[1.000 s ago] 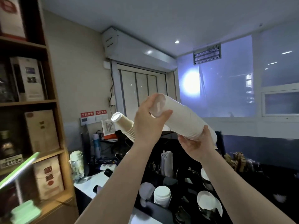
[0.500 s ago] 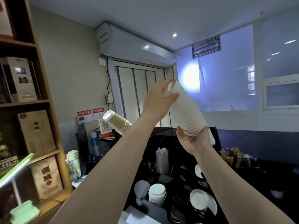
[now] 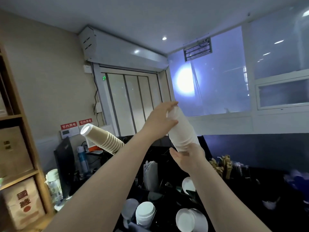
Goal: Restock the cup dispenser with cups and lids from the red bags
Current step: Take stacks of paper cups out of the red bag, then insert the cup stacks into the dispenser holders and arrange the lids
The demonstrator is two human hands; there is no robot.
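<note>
A stack of white cups was held raised above the dispenser, clasped by the left hand atop and the right hand beneath; cups could slide apart if tilted.

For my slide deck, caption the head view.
Both hands, left hand and right hand, hold a white cup stack above the dispenser.

A tall stack of white cups is standing nearly upright in the air, tilting slightly left — above the black cup dispenser, whose slots are showing white lids.
</note>
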